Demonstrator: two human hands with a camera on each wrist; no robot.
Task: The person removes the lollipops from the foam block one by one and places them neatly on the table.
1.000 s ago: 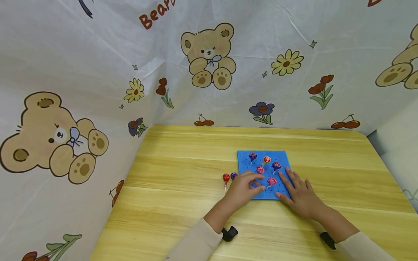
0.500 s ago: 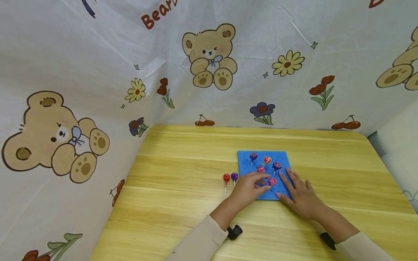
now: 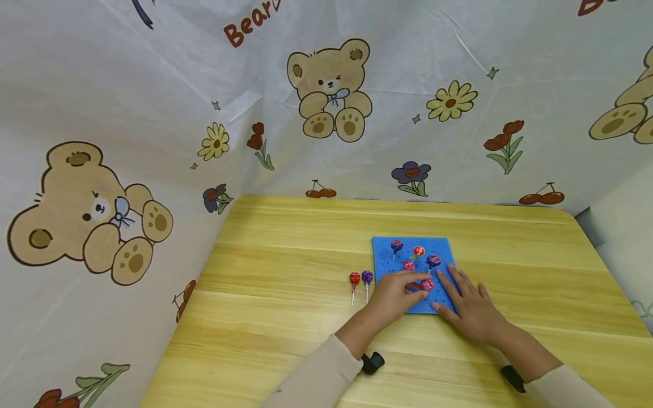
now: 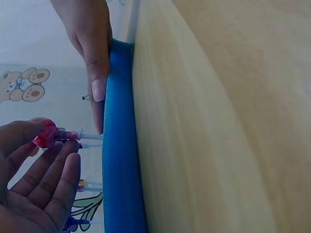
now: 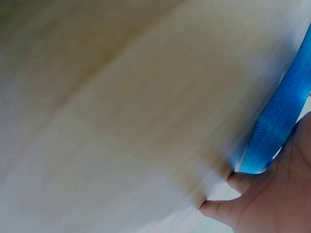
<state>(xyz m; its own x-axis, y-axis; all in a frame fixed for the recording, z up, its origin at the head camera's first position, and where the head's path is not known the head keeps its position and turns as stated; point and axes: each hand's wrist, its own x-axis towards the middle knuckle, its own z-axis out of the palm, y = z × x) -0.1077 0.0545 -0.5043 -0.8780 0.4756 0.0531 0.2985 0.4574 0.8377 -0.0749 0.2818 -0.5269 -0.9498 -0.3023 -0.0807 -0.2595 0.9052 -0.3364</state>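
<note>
A blue foam board (image 3: 384,266) lies on the table with several wrapped lollipops standing in it on their sticks. My left hand (image 3: 393,297) reaches over its near part and pinches the head of a pink lollipop (image 3: 427,285) between thumb and index finger. In the left wrist view, that pink lollipop (image 4: 47,134) has its white stick meeting the foam face, while the other fingers stay extended below it. My right hand (image 3: 474,311) rests with spread fingers on the board's right edge. In the right wrist view, some right-hand fingers (image 5: 218,209) reach past the board onto the table.
Left of the board, a red lollipop (image 3: 354,279) and a purple lollipop (image 3: 367,277) lie on the wooden table (image 3: 275,272). Behind the pinched one stand two purple lollipops, an orange-red lollipop (image 3: 419,251) and another pink one (image 3: 408,265). A bear-print cloth (image 3: 357,164) hangs behind the table.
My left hand has moved right across the board, and its thumb and index finger have come around the near pink lollipop's head. My right hand has stayed on the board's edge.
</note>
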